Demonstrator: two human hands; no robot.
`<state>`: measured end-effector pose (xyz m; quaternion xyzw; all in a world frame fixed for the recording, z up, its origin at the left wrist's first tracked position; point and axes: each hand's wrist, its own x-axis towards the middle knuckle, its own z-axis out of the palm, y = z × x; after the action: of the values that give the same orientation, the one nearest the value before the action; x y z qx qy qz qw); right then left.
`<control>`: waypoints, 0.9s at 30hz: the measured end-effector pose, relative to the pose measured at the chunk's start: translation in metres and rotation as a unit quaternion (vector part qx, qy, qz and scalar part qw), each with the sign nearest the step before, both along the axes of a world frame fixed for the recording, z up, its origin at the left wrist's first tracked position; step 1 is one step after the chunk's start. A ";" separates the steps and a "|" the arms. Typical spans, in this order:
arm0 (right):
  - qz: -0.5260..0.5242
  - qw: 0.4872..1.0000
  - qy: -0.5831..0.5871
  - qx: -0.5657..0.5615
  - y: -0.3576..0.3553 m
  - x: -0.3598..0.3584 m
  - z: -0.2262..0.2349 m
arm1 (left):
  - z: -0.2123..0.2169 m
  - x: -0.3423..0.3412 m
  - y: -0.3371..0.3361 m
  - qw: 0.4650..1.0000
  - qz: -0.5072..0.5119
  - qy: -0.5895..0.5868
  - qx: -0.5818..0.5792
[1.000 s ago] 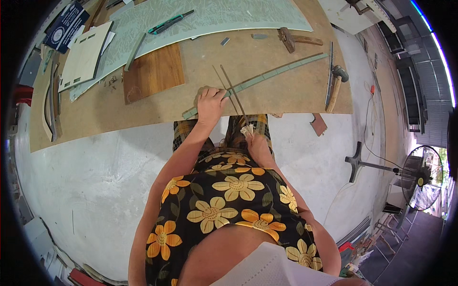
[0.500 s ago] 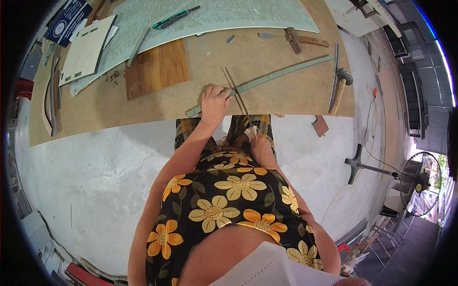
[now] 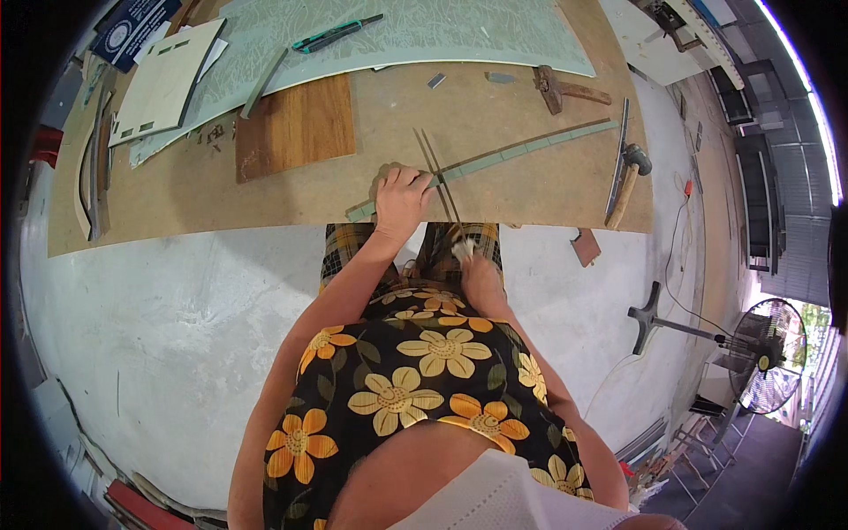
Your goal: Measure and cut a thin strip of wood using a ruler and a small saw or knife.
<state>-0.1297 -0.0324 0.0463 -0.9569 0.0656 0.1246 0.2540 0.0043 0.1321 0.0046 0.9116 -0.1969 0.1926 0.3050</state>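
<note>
A long narrow green strip (image 3: 521,153), marked off by cross lines, lies slantwise near the front edge of the workbench. My left hand (image 3: 403,201) presses down on its near-left part, fingers bent over it. Just right of those fingers, a thin saw (image 3: 448,196), seen as two dark parallel bars, crosses the strip. Its near end is wrapped in something pale. My right hand (image 3: 481,278) is closed round that wrapped end, below the bench edge. Whether the saw has cut into the strip is too small to tell.
Behind lie a brown wooden board (image 3: 296,128), a large pale-green sheet (image 3: 424,40), a teal utility knife (image 3: 337,34) and a cream panel (image 3: 166,84). A hammer (image 3: 552,91), a mallet (image 3: 634,161) and a thin metal bar (image 3: 617,159) lie right. A fan (image 3: 767,358) stands on the floor.
The whole view has shifted slightly, with the bench's front edge lower in the picture. Both hands keep their grips; the saw still crosses the strip at about the same place.
</note>
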 end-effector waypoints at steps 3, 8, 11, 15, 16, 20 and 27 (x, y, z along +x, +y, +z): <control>-0.077 0.992 0.098 0.006 -0.001 -0.015 0.004 | 0.002 0.000 -0.001 1.000 0.001 0.004 0.003; -0.039 0.998 0.051 0.006 0.010 0.051 -0.026 | -0.002 0.001 0.000 1.000 0.005 0.007 0.001; -0.037 0.999 0.015 -0.012 0.008 0.052 -0.023 | -0.002 0.003 -0.003 1.000 0.003 0.003 0.005; 0.043 0.998 -0.022 -0.037 -0.011 -0.002 -0.041 | 0.000 -0.001 -0.002 1.000 0.009 0.007 0.008; -0.007 1.000 0.023 -0.012 -0.012 -0.017 -0.031 | 0.000 -0.001 0.000 1.000 0.011 0.006 0.007; -0.036 0.996 0.079 -0.017 -0.004 -0.008 -0.011 | -0.002 -0.001 0.002 1.000 0.015 0.007 0.002; -0.041 0.998 0.046 0.005 0.002 0.041 -0.013 | -0.003 0.001 -0.003 1.000 0.006 0.006 -0.010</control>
<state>-0.0886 -0.0302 0.0336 -0.9453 0.1152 0.1585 0.2608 0.0057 0.1289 0.0018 0.9111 -0.1873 0.1907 0.3138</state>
